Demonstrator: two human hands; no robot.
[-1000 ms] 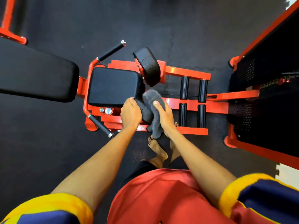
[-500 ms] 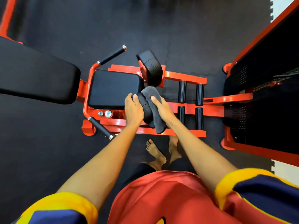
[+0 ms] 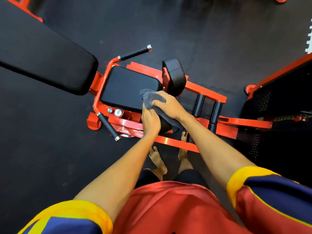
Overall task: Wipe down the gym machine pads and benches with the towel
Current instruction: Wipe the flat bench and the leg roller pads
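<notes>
A grey towel (image 3: 152, 99) lies bunched over the near right corner of the black seat pad (image 3: 128, 88) and trails down over a black roller pad (image 3: 164, 126). My right hand (image 3: 168, 105) rests on top of the towel, fingers curled over it. My left hand (image 3: 150, 121) is just below, its fingers up against the towel's lower edge and the roller pad. A second black pad (image 3: 175, 76) stands upright beyond my right hand. The long black back pad (image 3: 42, 54) stretches to the upper left.
The orange machine frame (image 3: 211, 122) runs right to a black weight stack housing (image 3: 283, 115). Black foot rollers (image 3: 199, 103) sit right of my hands. Two black handles (image 3: 108, 126) stick out beside the seat. My bare feet (image 3: 158, 162) stand on the black rubber floor.
My right hand has carried the towel up and left, from the roller pad onto the corner of the seat pad. My left hand stays on the roller pad.
</notes>
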